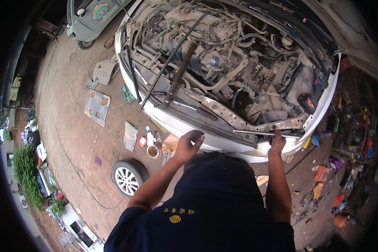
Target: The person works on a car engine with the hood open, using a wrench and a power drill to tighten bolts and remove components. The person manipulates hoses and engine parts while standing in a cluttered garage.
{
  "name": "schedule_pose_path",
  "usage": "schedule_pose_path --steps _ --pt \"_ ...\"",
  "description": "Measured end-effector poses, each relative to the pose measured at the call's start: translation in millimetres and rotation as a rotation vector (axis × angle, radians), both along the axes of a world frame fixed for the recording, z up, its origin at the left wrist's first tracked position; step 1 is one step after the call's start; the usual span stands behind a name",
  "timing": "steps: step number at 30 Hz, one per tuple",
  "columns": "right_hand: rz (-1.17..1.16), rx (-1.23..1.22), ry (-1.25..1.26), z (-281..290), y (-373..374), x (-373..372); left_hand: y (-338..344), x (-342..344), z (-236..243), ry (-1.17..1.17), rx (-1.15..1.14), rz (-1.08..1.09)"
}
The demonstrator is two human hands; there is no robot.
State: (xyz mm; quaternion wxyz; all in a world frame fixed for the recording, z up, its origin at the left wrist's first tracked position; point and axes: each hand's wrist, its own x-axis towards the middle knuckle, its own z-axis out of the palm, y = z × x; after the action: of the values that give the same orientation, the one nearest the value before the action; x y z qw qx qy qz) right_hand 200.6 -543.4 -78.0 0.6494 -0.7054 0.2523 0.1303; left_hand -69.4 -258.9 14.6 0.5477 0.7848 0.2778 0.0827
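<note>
My right hand point(277, 143) is closed around a long silver metal bar point(248, 132), which lies along the front edge of the car's engine bay at the right. The bar looks like a wrench handle, but its ends are too small to make out. My left hand point(191, 145) hovers by the white front bumper point(176, 124), thumb and fingers apart, holding nothing. Beyond my hands is the dusty, uncovered engine point(214, 63). A silver tool with a dark handle point(206, 114) and a thick rusty bar point(182, 71) rest across the front panel.
A thin black rod point(172, 59) slants over the engine bay. On the brick floor at left lie a wheel point(129, 178), a bucket point(154, 151) and a flat metal plate point(97, 107). Scattered parts and tools, with an orange-red crate point(322, 173), cover the floor at right.
</note>
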Motion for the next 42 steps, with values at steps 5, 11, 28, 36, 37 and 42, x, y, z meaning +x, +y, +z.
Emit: schedule_pose_path --steps 5,11,28,36,37,42 --pt "0.108 0.113 -0.099 60.5 25.5 -18.6 -38.2 73.5 62.0 -0.237 0.498 -0.308" --pt "0.531 0.186 -0.262 127.7 85.8 -23.5 -29.8 106.5 33.7 0.0 0.415 -0.485" --pt "0.349 0.278 -0.231 28.7 184.5 211.3 12.9 197.6 -0.5 0.166 0.184 -0.364" --pt "0.475 0.022 -0.205 -22.1 213.0 236.8 -21.4 216.0 -61.0 0.193 -0.082 -0.271" --pt "0.468 0.046 -0.242 -28.9 214.8 234.9 -22.2 217.0 -62.9 0.205 -0.094 -0.273" --pt "0.439 -0.054 -0.125 -41.0 225.3 238.6 -22.9 222.2 -65.2 0.156 -0.079 -0.183"
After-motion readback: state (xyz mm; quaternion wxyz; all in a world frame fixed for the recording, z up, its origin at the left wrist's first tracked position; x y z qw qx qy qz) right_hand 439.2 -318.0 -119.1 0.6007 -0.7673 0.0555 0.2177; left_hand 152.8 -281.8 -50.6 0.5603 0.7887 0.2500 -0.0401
